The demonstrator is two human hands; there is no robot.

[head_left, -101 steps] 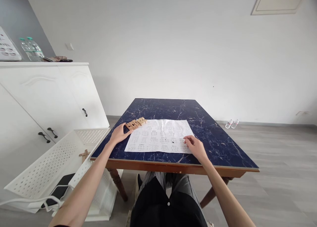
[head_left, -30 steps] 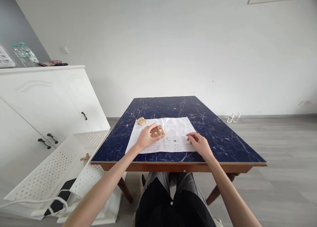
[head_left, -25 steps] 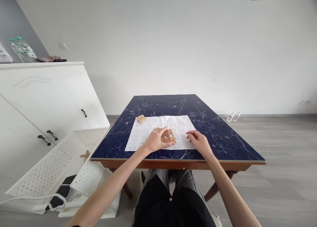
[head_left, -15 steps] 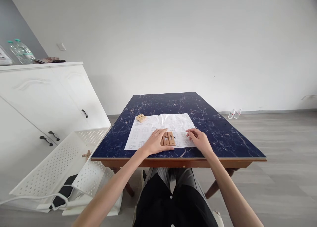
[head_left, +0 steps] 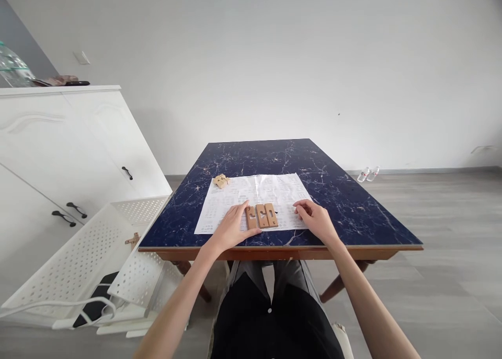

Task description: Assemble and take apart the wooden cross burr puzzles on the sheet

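Observation:
Three flat wooden puzzle pieces lie side by side near the front edge of a printed white sheet. My left hand [head_left: 231,227] has its thumb at the near end and its fingers at the far end of the leftmost, notched wooden piece [head_left: 251,220]. A narrow gap separates that piece from the middle wooden piece [head_left: 262,216], which also has a cut-out. Against it sits the right wooden piece [head_left: 271,216], slotted and marked 2. On the sheet's right side rests my right hand [head_left: 315,220], fingers loosely bent and slightly apart, with nothing visible in them.
The printed sheet [head_left: 219,207] lies on a dark blue marble-patterned table [head_left: 259,155]. A small wooden block cluster [head_left: 221,181] stands at its far left corner. Left of the table are a white perforated basket [head_left: 78,249] and a white cabinet [head_left: 90,139]. Plastic bottles [head_left: 367,174] stand by the wall.
My left hand has shifted left, drawing the leftmost piece slightly away from the other two, so all three now show. My right hand stays about where it was. The view has tilted slightly.

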